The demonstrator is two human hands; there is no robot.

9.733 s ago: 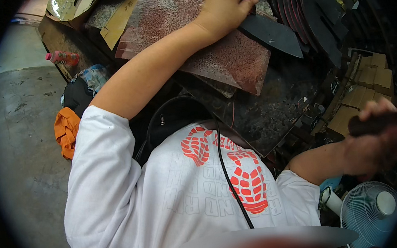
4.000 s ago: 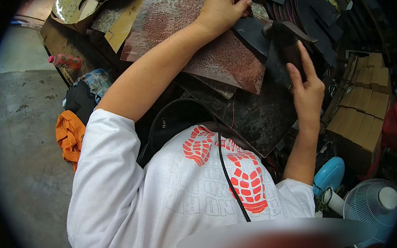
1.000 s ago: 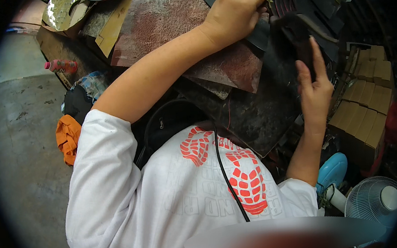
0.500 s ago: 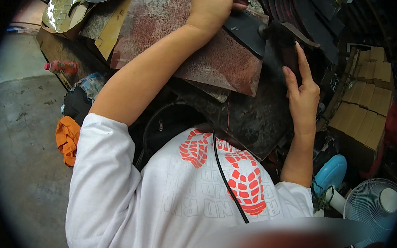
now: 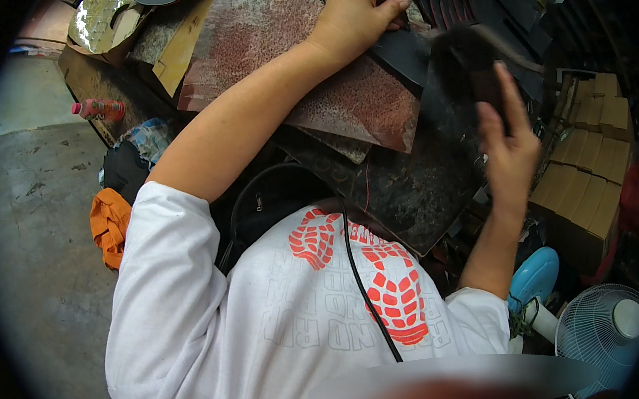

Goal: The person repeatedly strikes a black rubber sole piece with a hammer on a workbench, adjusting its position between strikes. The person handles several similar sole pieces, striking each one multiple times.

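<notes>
Pinning a black sole cutout [image 5: 401, 47] on the rusty red sheet [image 5: 301, 66], left hand [image 5: 358, 16] curls closed over its top edge. Right hand [image 5: 507, 147], fingers spread, lifts a blurred dark piece [image 5: 462, 57]. Risk: cutout slides if left pressure eases.

Left arm is stretched far forward and up across my view, bare forearm running diagonally, elbow nearly straight. Left hand [image 5: 354, 17] at the top, knuckles up, fingers curled down in a closed grip, thumb tucked toward the right side. Right arm comes up from lower right, elbow bent, forearm near vertical. Right hand [image 5: 506, 143] raised with its back facing me, fingers extended and slightly spread, fingertips blurred.
</notes>
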